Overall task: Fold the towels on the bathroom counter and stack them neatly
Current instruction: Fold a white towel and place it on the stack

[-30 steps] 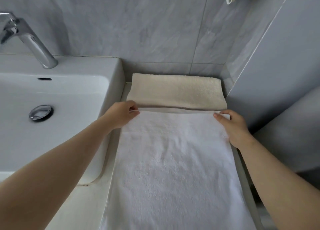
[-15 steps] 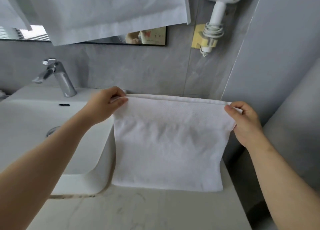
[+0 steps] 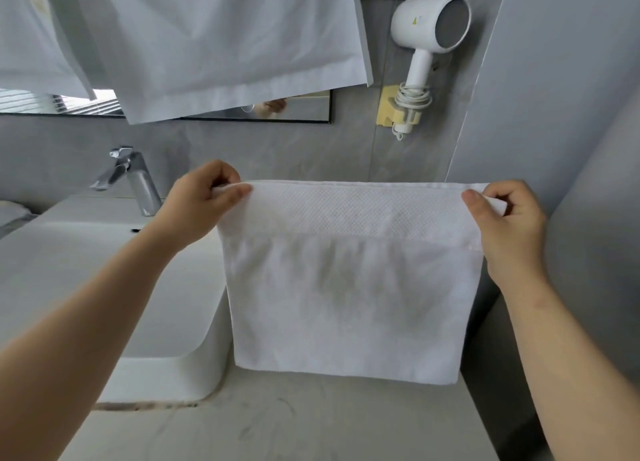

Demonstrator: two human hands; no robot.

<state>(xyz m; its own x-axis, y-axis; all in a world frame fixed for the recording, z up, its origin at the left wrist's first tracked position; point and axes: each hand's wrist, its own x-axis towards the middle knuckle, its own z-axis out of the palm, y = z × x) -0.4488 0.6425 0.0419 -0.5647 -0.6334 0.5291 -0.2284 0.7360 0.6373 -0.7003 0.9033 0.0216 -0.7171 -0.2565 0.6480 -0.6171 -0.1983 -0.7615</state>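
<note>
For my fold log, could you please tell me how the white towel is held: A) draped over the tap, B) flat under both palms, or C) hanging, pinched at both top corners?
C: the left hand and right hand each pinch a top corner of the hanging white towel.

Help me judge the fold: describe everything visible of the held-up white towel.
The white towel, terry cloth with a woven band under its top edge, hangs flat and upright, bottom edge near the counter. The left hand pinches its top left corner, the right hand its top right.
</note>
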